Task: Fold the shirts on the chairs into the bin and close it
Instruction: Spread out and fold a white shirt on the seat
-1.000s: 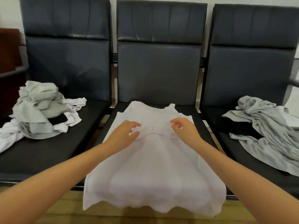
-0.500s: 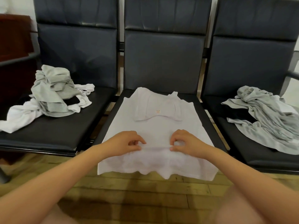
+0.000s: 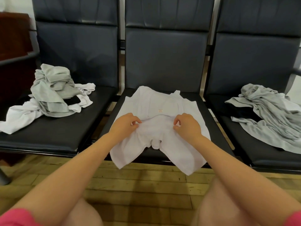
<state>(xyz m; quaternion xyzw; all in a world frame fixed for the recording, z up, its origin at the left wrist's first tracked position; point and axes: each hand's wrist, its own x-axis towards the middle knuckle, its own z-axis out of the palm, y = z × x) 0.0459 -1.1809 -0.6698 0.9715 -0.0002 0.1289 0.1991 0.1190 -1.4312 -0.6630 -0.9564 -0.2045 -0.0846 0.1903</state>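
A white shirt (image 3: 156,108) lies spread on the middle chair seat (image 3: 216,141), collar at the back, its sleeves folded in. My left hand (image 3: 125,126) and my right hand (image 3: 187,126) each pinch a fold across its middle and lift it toward the collar. The hem hangs bunched over the seat's front edge. A pile of grey and white shirts (image 3: 52,98) sits on the left chair. A crumpled grey shirt (image 3: 273,115) lies on the right chair. No bin is in view.
Three dark padded chairs stand in a row, their backs (image 3: 166,54) upright. A black item (image 3: 73,100) is tucked in the left pile. A wooden floor (image 3: 146,185) lies below, and my knees show at the bottom edge.
Both hands came back from the collar, pinched the shirt lower down, and have now carried that fold up toward the collar, so the hem is bunched.
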